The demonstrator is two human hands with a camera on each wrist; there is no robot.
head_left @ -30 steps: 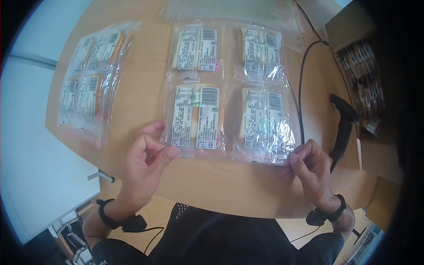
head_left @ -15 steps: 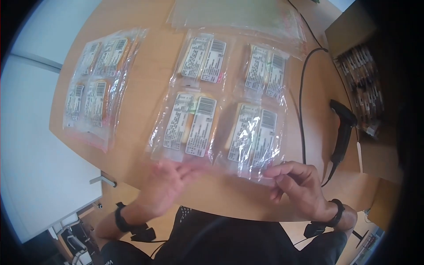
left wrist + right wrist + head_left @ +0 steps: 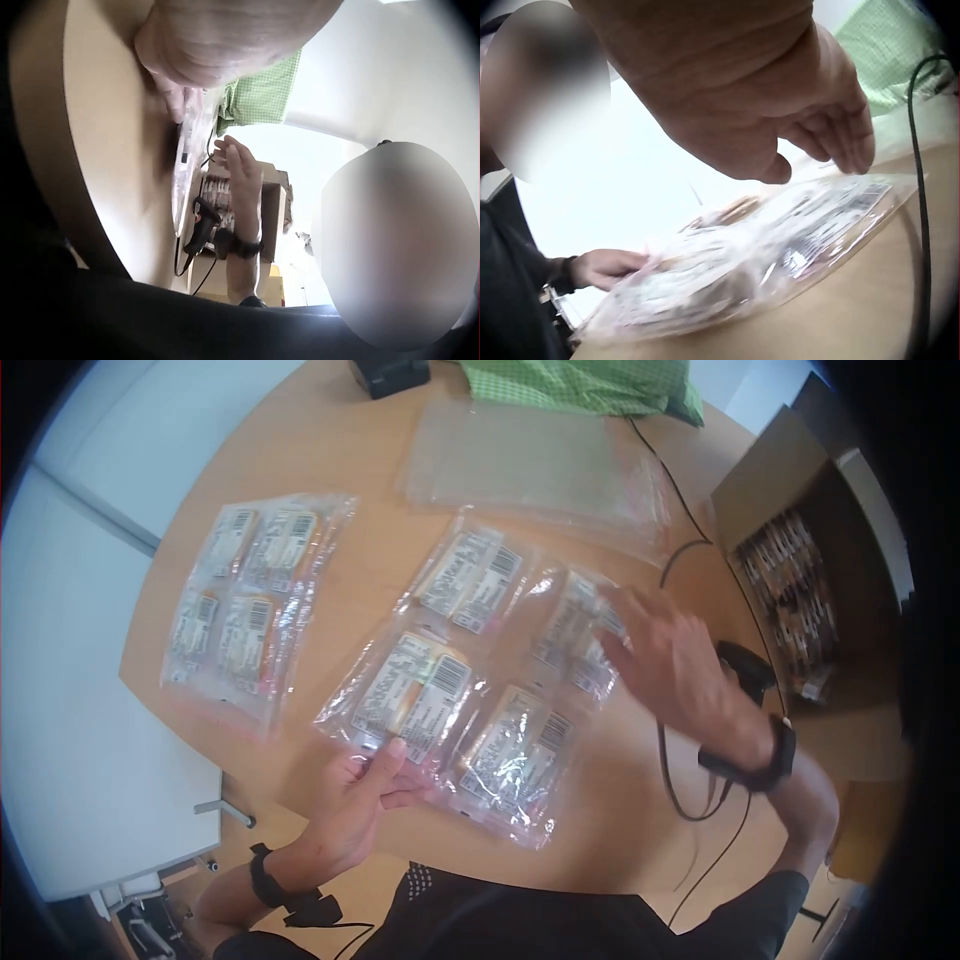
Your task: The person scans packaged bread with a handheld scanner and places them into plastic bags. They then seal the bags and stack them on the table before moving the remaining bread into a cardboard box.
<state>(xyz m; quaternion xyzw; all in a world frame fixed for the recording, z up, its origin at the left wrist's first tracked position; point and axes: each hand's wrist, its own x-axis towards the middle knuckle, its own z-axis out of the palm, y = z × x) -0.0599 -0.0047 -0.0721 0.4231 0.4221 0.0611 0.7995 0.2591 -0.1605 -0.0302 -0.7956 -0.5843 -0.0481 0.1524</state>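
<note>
A clear plastic bag [image 3: 470,670] holding several labelled packs lies tilted on the table in the head view. At its near left corner my left hand [image 3: 355,810] pinches the edge, thumb on top. Over the bag's right side is my right hand [image 3: 675,665], fingers extended and somewhat blurred. The right wrist view shows the right hand [image 3: 780,105] just above the bag [image 3: 742,262], with a gap beneath its fingers. A second bag of labelled packs [image 3: 250,600] lies to the left, touched by neither hand.
Flat empty bags [image 3: 520,460] lie at the back near a green checked cloth [image 3: 580,382]. At the right stand an open cardboard box [image 3: 760,470] of packs and a black handheld scanner [image 3: 745,665] with its cable. A black device [image 3: 390,374] sits at the back edge.
The near bag has turned, its lower edge swinging toward the left hand. My right hand has left its lower right corner and moved up over its right side. The left hand again pinches the bag.
</note>
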